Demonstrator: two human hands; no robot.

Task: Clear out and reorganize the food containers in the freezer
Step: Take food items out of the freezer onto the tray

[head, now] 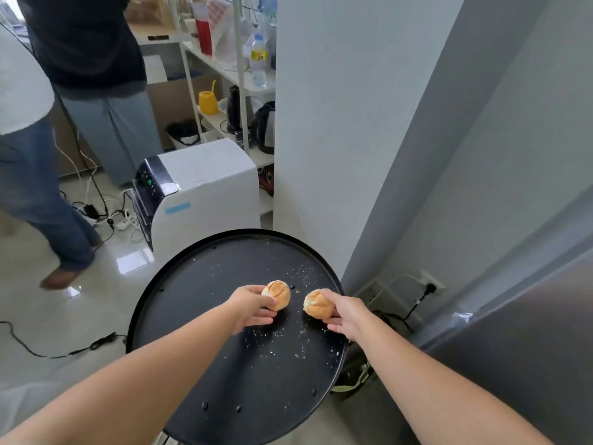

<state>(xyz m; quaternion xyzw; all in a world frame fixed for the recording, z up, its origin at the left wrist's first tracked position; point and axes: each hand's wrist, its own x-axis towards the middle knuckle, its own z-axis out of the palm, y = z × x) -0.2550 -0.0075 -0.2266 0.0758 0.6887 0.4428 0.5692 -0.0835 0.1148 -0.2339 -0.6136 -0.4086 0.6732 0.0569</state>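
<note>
Both arms reach forward over a round black table point(224, 332) that stands on a glossy floor. The left hand point(248, 308) curls its fingers and thumb round the left roll point(277, 294), gripping it from the near side. The right hand point(345, 313) grips the right roll point(317, 304) the same way, fingers wrapped over its right flank. The two rolls sit near each other toward the far right part of the tabletop, apart, with a strip of bare black surface between them. Whether they rest on the table or are lifted just off it cannot be told. Both are golden with a pale, floury split crust.

Crumbs point(282, 335) lie scattered over the right half of the tabletop, thickest near the hands.

Just beyond the table stands a white appliance point(205, 184) with a black control panel showing green lights. Behind it a white shelf unit point(237, 75) holds a yellow jug point(208, 102), a kettle point(264, 126) and water bottles point(258, 59). Cables point(106, 216) and a power strip lie on the floor at left, where two people stand: one in jeans point(35, 194), one in grey trousers point(118, 130). At right rises a grey wall, with a plug point(430, 289) in a socket low down and a steel-grey panel at the lower right edge.
</note>
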